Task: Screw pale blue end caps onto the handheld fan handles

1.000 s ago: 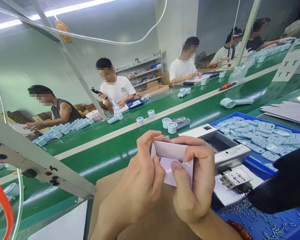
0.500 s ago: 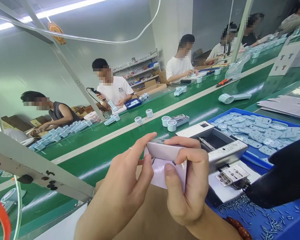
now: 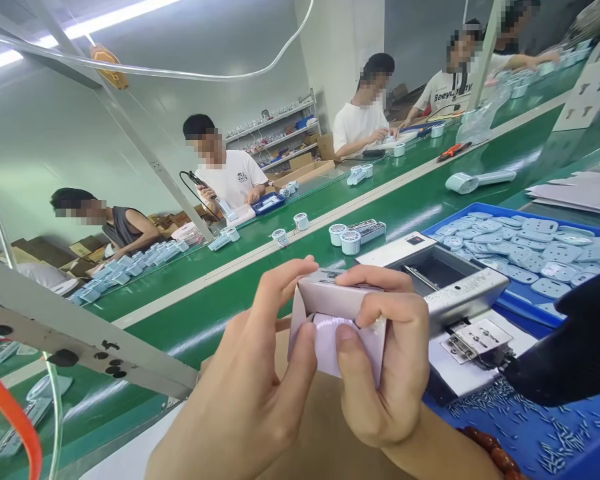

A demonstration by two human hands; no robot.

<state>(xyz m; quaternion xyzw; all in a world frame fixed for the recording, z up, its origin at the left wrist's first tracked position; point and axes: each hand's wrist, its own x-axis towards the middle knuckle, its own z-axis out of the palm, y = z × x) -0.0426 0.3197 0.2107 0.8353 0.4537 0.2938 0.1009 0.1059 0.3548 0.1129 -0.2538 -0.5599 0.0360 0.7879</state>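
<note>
Head view: holding the pale box (image 3: 337,300) with left grip (image 3: 260,373) and right grip (image 3: 387,373), both closed round it, by the near edge of the green surface (image 3: 220,303). Best to brace evenly and ease the flap (image 3: 327,352) with the right thumb (image 3: 355,360), avoiding creases.

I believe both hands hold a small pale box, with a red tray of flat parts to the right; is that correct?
The tray is blue, not red, as the head view shows; the left hand and right hand hold the pale box.
</note>
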